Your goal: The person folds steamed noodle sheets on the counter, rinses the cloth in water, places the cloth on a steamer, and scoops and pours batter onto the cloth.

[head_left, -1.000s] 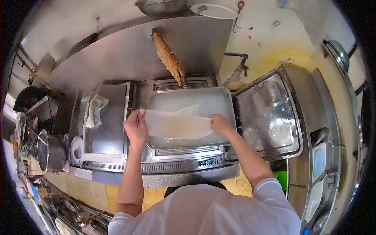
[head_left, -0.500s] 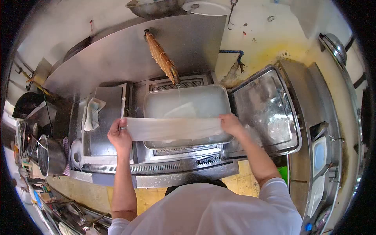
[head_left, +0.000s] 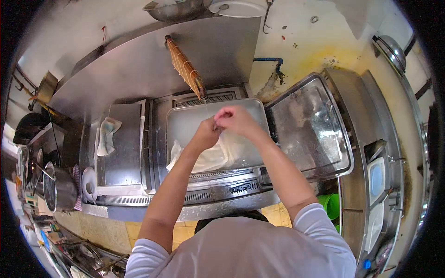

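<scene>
My left hand (head_left: 207, 134) and my right hand (head_left: 235, 121) meet over the shallow metal tray (head_left: 178, 121), close to the thin stream from the tap. Their fingers are closed against each other, and what they pinch, if anything, is hidden. Below them a thin white cloth-like sheet (head_left: 208, 160) lies bunched in the tray's cloudy water, with a fold over the near left rim. I cannot tell whether part of it hangs from my fingers. A wrapped tap (head_left: 185, 67) slants down toward the tray from the back panel.
A larger metal tray (head_left: 306, 125) leans on the right. On the left, a folded white cloth (head_left: 108, 135) lies on a metal lid (head_left: 121, 157). A metal pot (head_left: 59, 187) stands farther left, and a green bucket (head_left: 329, 205) is low at the right.
My hands have come from wide apart, with a white sheet stretched between them, to together near the water stream. White sheet material now lies bunched in the tray below.
</scene>
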